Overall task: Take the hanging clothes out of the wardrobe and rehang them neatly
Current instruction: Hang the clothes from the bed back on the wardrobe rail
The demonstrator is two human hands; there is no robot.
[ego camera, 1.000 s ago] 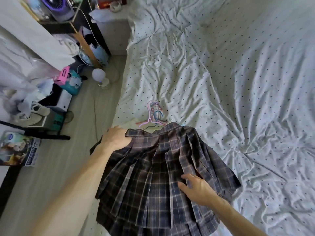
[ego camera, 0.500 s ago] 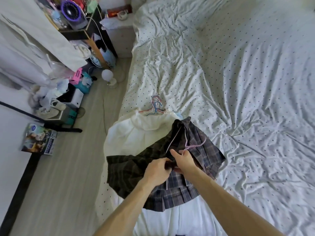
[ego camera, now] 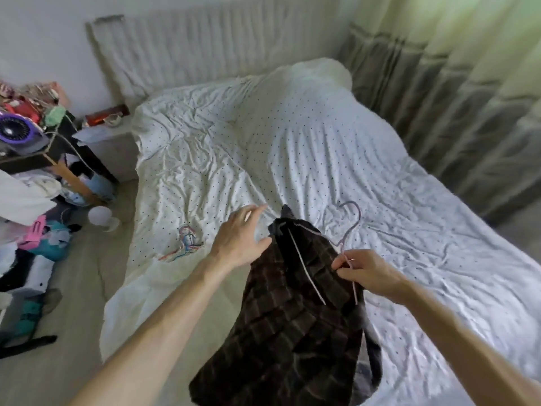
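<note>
Two hands [ego camera: 238,243] [ego camera: 369,272], hanger [ego camera: 357,218], skirt [ego camera: 292,317] near bed edge [ego camera: 143,206]

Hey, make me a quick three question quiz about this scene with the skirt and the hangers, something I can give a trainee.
1. True or false: the left hand is open and holds nothing.
2. Where do the coloured hangers lie? A on the floor; B on the bed sheet; C on the bedside table.
3. Fill in: the lilac hanger bearing the plaid skirt is pinched by the ___ hand.
Key: 1 true; 2 B; 3 right, the right hand.
</note>
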